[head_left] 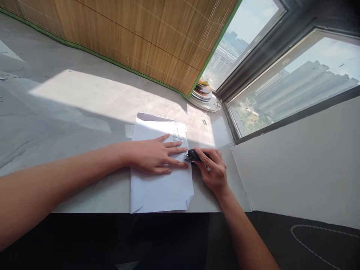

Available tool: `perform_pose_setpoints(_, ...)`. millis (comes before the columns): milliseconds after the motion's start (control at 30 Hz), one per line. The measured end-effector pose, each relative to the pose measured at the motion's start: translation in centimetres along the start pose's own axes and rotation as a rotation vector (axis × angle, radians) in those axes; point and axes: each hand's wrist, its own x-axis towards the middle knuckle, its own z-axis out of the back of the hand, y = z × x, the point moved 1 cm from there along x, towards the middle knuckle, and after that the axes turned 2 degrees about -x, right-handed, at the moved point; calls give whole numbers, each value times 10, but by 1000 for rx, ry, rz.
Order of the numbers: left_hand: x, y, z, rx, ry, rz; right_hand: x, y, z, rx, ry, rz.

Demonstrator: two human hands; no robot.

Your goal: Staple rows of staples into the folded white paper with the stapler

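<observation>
A stack of white paper (160, 191) lies on the grey tabletop, its lower corners creased. Flat on it rests my left hand (156, 155), fingers spread towards the right edge. Several rows of metal staples (180, 135) cover the paper's upper right part, and some are hidden under the fingers. My right hand (213, 168) is wrapped round a black stapler (194, 155). The stapler's front end sits at the paper's right edge, close to my left fingertips. Whether its jaws are pressed together I cannot tell.
Two loose staples (204, 122) lie on the tabletop (84, 93) beyond the paper. A bamboo blind (135, 33) with green edging hangs over the far side. Stacked plates (204, 98) stand in the corner by the window (298, 82). A white panel (303, 161) borders the right side.
</observation>
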Motion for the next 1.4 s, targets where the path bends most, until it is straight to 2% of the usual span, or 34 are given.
perform_pose_setpoints(100, 1, -4, 2, 12, 0, 17, 0, 1, -1, -6, -7, 4)
perform_pose_setpoints(200, 4, -20, 10, 0, 10, -21, 0, 3, -1, -29, -5, 1)
perform_pose_setpoints(300, 8, -39, 20, 50, 121, -55, 2, 6, -1, -56, 3, -2)
perform_pose_setpoints(433, 9, -56, 28, 217, 240, -176, 4, 11, 1, -93, -7, 30)
perform_pose_setpoints(533, 9, -58, 30, 291, 273, -210, 6, 13, 3, -140, 10, 58)
perform_pose_setpoints(767, 9, -57, 30, 289, 297, -188, 9, 18, 1, -224, 93, 50)
perform_pose_setpoints(833, 9, -56, 30, 306, 286, -209, 8, 15, 0, -149, 28, 18)
perform_pose_setpoints(933, 8, -54, 32, 305, 265, -233, 7, 6, -1, -38, -138, -82)
perform_pose_setpoints(1033, 8, -51, 33, 317, 282, -236, 8, -3, -3, -24, -229, -200)
perform_pose_setpoints(1400, 9, -48, 37, 254, 309, -228, 13, -13, -12, -16, -269, -469)
